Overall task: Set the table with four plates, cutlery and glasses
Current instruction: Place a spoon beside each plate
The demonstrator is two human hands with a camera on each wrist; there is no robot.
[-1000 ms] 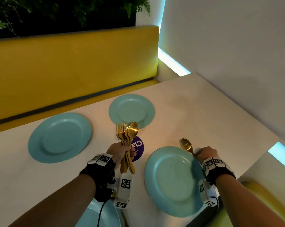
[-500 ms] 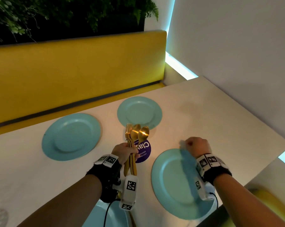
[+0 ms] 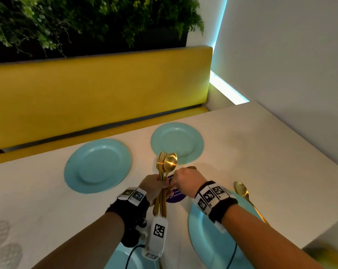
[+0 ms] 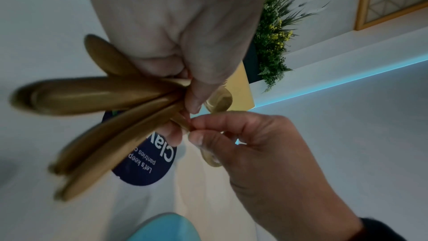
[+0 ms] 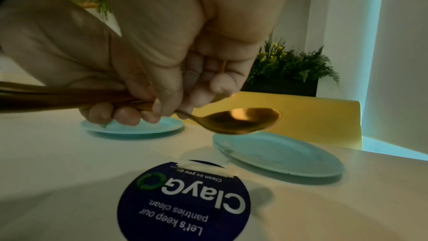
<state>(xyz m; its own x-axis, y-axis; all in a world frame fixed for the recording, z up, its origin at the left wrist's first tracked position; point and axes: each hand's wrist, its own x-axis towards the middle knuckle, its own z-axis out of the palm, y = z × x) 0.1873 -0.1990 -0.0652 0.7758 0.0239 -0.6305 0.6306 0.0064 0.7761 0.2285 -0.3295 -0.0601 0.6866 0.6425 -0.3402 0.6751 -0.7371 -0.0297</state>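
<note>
Cutlery [image 3: 162,179], a gold bundle of forks and spoons, stands upright in our left hand [image 3: 154,186], whose fingers [image 4: 197,96] are curled tight around the handles. Our right hand [image 3: 185,182] meets it from the side, thumb and forefinger [image 4: 208,122] pinching the neck of one spoon [image 5: 241,120] in the bundle, its bowl jutting just past our fingertips. Directly below our fingers a round dark-blue sticker [image 5: 185,202] lies on the counter [image 3: 261,152]. Beyond our fingers two teal plates [image 3: 97,166] sit side by side at the far edge. Nearer than our fingers, under our right wrist, lies a third plate [image 3: 208,241], with a lone spoon [image 3: 243,193] resting beside its right rim. A yellow bench back [image 3: 98,94] rises behind the counter.
</note>
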